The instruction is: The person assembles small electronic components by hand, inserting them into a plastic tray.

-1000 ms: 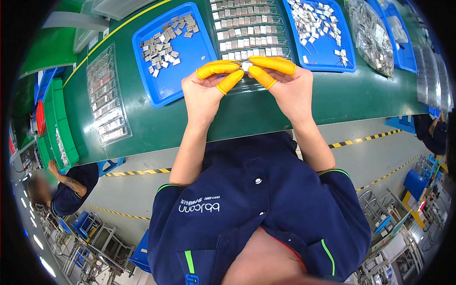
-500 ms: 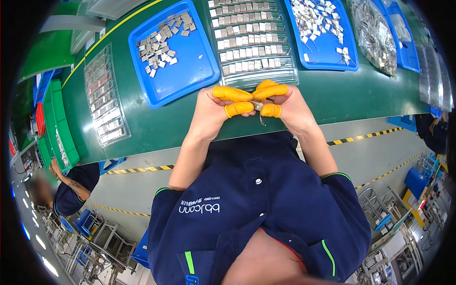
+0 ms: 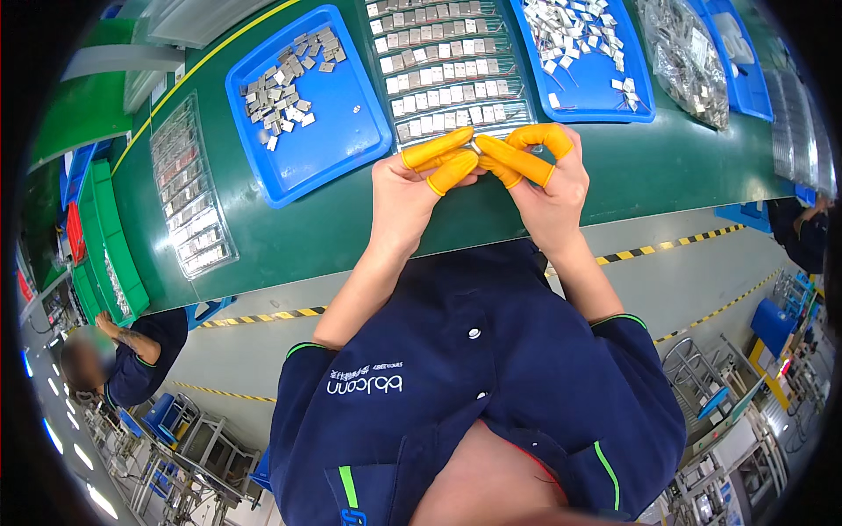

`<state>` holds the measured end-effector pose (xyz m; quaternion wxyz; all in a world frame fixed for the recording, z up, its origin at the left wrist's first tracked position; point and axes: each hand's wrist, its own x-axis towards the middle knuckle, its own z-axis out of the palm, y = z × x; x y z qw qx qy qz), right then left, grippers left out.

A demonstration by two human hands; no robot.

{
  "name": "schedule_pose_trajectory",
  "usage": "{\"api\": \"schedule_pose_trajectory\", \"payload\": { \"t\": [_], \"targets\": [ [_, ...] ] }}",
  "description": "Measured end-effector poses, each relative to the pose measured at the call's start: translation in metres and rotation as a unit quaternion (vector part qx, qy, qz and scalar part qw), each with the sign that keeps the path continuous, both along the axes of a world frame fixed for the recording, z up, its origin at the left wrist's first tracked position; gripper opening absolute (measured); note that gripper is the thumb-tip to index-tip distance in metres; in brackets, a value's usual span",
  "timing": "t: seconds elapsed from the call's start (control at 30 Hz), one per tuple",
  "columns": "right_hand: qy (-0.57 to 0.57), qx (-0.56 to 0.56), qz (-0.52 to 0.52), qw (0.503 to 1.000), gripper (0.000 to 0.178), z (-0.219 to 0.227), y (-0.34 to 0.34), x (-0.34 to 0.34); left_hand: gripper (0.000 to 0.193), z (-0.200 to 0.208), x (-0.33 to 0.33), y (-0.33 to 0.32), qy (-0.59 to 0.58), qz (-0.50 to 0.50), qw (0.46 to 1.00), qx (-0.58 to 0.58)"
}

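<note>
Between the fingertips of both hands is a small silver USB plug (image 3: 476,147), mostly hidden by the fingers. My left hand (image 3: 419,180) pinches it from one side, thumb and forefinger closed in yellow finger cots. On the other side, my right hand (image 3: 548,175) presses its yellow-covered fingertips to it, fingers bent. Both hands are just above the table's near part, by the front end of a clear blister tray (image 3: 526,118) that holds rows of similar plugs with thin wires.
Left of the blister tray lies a blue tray (image 3: 307,167) of loose metal shells; another blue tray (image 3: 596,112) holds white wired connectors. A plastic bag (image 3: 688,66) of parts lies farther right. Another filled blister tray (image 3: 191,193) is at left, near green bins (image 3: 112,232) and a co-worker (image 3: 132,355).
Both hands have moved slightly away from my body, toward the blister tray. The right fingers have shifted their grip, and the plug is more covered. The dangling wire end no longer shows.
</note>
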<state>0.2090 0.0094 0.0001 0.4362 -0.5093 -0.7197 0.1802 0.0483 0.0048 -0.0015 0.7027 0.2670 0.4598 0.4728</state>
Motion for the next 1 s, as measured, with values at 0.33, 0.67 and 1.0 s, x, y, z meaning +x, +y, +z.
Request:
{"api": "schedule_pose_trajectory", "payload": {
  "t": [0.33, 0.67, 1.0],
  "targets": [
    [0.226, -0.142, -0.071, 0.961, 0.027, -0.005, 0.0, -0.014, 0.032, -0.003, 0.007, 0.004, -0.018, 0.086, 0.994, 0.071],
    [0.409, -0.311, 0.013, 0.858, 0.019, -0.007, -0.004, -0.006, 0.028, -0.001, 0.012, 0.004, -0.005, 0.055, 0.998, 0.041],
    [0.488, -0.457, 0.138, 0.731, 0.016, -0.004, 0.003, 0.023, 0.021, 0.007, 0.004, 0.003, 0.022, -0.02, 0.992, 0.122]
  ]
}}
